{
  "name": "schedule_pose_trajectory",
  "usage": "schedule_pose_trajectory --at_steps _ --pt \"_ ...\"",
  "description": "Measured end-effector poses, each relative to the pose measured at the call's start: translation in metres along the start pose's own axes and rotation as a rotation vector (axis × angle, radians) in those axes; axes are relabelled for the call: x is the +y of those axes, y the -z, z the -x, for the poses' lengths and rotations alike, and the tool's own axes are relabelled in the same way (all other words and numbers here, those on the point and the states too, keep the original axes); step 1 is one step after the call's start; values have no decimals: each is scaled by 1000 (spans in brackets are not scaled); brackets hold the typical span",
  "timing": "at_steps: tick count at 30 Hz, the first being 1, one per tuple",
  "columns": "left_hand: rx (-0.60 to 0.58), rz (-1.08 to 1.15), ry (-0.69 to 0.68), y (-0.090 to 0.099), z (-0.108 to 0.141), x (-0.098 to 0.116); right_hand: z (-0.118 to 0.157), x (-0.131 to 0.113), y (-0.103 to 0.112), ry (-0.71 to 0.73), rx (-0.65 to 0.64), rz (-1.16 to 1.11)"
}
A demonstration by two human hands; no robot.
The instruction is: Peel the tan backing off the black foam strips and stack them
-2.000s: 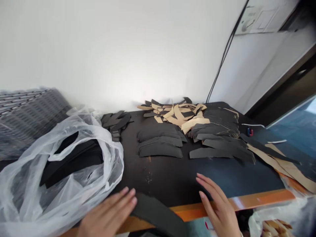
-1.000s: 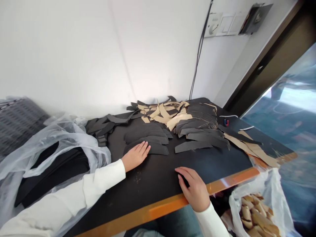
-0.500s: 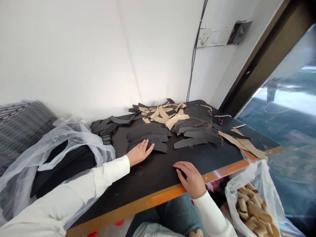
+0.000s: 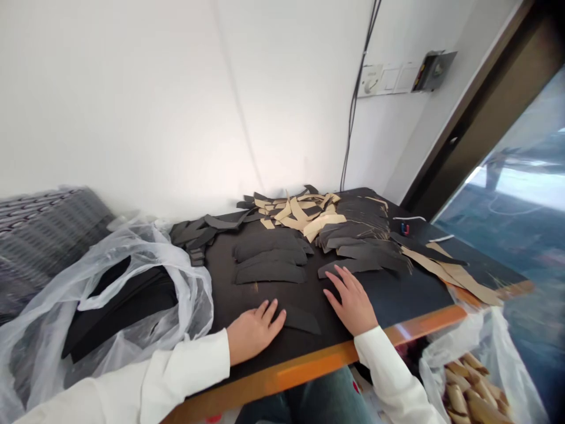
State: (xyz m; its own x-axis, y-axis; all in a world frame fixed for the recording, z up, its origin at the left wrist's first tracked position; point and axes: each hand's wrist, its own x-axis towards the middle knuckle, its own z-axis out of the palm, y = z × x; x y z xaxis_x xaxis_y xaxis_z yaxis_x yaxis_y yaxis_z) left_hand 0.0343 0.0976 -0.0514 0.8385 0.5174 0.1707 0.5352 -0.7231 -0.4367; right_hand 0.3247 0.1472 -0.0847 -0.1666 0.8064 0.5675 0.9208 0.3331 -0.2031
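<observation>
Near the front of the black table, my left hand (image 4: 256,331) lies with its fingers spread on a single black curved strip (image 4: 302,318), part of which it covers. My right hand (image 4: 352,300) is farther right, fingers extended, its fingertips at the lower edge of a black strip (image 4: 331,269). Whether they press on that strip I cannot tell. Behind my left hand is a fanned stack of black curved strips (image 4: 271,259). To the right, another pile of black strips (image 4: 366,247) overlaps in rows.
Tan and black offcuts (image 4: 298,212) lie heaped by the wall. A clear plastic bag (image 4: 194,294) with black pieces stands at left. Tan strips (image 4: 445,271) and a small red-and-blue item (image 4: 405,228) lie right. Below hangs a bag of tan rolled pieces (image 4: 474,388).
My left hand has drawn a black strip from the stack towards the table's front edge. My right hand has moved forward to the right-hand strips. The view has shifted slightly.
</observation>
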Motion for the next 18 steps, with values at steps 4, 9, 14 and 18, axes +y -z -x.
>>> schedule_pose_trajectory --at_steps 4,9,14,18 --pt "11 387 78 21 3 -25 7 6 -29 106 -23 117" --pt "-83 279 560 18 -31 -160 11 8 -32 113 -2 98" --pt "-203 228 694 -44 -43 -260 10 11 -26 90 57 55" --pt "-231 231 691 -83 -34 -279 11 15 -27 95 94 20"
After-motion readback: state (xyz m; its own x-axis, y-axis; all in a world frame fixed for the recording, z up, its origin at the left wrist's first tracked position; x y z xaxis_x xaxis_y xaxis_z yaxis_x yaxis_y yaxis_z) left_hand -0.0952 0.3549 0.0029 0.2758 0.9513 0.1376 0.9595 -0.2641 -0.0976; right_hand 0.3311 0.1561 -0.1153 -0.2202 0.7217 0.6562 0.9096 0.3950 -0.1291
